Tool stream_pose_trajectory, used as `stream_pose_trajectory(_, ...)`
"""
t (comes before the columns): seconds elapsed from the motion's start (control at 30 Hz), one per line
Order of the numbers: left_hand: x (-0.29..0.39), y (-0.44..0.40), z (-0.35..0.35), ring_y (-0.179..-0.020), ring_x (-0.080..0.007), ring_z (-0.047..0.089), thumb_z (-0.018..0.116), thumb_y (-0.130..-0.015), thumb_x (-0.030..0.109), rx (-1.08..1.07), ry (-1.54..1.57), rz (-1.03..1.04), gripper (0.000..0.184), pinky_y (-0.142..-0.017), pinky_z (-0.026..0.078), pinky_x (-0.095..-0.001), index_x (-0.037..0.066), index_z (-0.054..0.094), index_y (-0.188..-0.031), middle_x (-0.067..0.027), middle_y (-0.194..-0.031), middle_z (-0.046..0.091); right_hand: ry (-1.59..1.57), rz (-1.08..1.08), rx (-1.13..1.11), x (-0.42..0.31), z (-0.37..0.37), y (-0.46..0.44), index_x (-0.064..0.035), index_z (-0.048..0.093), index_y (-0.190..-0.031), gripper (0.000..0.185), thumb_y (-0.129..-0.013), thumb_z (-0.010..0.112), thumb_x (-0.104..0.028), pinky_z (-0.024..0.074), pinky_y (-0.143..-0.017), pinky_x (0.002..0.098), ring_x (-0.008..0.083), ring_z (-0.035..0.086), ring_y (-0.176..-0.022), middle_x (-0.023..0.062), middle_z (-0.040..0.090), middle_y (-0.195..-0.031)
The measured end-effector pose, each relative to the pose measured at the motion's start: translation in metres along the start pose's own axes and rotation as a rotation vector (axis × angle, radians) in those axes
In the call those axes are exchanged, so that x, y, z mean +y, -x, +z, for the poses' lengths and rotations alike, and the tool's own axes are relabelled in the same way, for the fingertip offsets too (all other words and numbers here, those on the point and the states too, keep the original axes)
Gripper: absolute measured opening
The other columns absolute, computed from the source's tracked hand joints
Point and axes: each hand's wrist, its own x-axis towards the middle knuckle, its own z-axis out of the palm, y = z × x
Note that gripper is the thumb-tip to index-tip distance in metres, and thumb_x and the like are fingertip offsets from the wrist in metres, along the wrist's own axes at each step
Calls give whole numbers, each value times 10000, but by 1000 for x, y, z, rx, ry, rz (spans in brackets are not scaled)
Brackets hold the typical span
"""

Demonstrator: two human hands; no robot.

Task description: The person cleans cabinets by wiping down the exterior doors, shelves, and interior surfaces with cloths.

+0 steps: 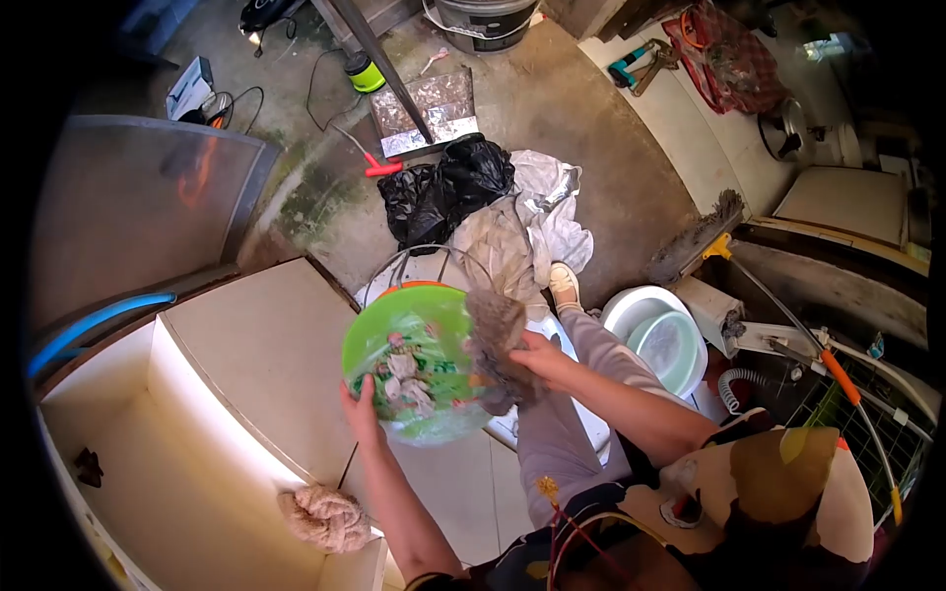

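My left hand [363, 412] grips the lower left rim of a bright green basin [446, 313], its thumb over the edge. A clear plastic bag [424, 379] with green and pink print lies in the basin and hangs over its near rim. A crumpled pale scrap [406, 386] shows in the middle of it. On the basin's right side, my right hand [540, 359] is closed on a fuzzy grey-brown rag [501, 345], which covers part of the rim. The fingers under the rag are partly hidden.
Beyond the basin lie black plastic bags [443, 192], pale cloths [547, 212] and a dustpan [426, 108]. To the right stand nested white and pale green basins [665, 350] and a duster [695, 241]. A pinkish cloth [325, 517] rests on the cabinet at left.
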Motion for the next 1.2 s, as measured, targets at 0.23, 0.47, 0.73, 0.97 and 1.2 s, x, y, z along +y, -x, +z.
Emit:
stream_pose_trajectory(0.23, 101, 141, 51, -1012, -187, 528, 621, -845, 83, 85, -82, 196, 395, -912, 408, -317, -18, 470, -1196, -122, -1119, 554, -34, 160, -81, -71, -56, 102, -16, 496, -1230, 401, -834, 553, -41, 479, -864, 298, 154, 583, -1013, 64, 596, -1144)
stream_pose_trajectory(0.47, 135, 205, 111, -921, -154, 538, 655, -803, 78, 116, -100, 255, 342, -848, 432, -290, -23, 524, -1102, -87, -1000, 570, 54, 266, 118, -155, -93, 176, -1, 499, -1221, 386, -851, 595, -50, 499, -839, 303, 172, 608, -975, 83, 605, -1129)
stream_pose_trajectory(0.73, 125, 191, 101, -914, -150, 545, 691, -810, 159, 160, -147, 157, 366, -845, 425, -290, -4, 539, -1100, -69, -968, 596, 44, 187, 59, -134, -98, 146, -5, 493, -1224, 390, -849, 593, -44, 497, -822, 293, 161, 608, -960, 82, 605, -1121)
stream_pose_trajectory(0.97, 94, 127, 16, -925, -137, 550, 628, -866, 129, 111, -56, 87, 319, -848, 428, -275, -11, 532, -1136, -65, -1016, 609, 4, 203, -104, -76, -36, 89, 1, 507, -1193, 336, -862, 561, -29, 517, -795, 292, 160, 619, -945, 97, 616, -1083)
stream_pose_trajectory(1.2, 5, 17, -24, -892, -131, 562, 630, -875, 174, 84, 41, -8, 307, -803, 448, -282, 15, 557, -1127, -58, -990, 624, 136, 163, -94, -8, 0, -3, -1, 545, -1143, 344, -800, 534, -24, 469, -804, 281, 151, 586, -949, 62, 618, -1054)
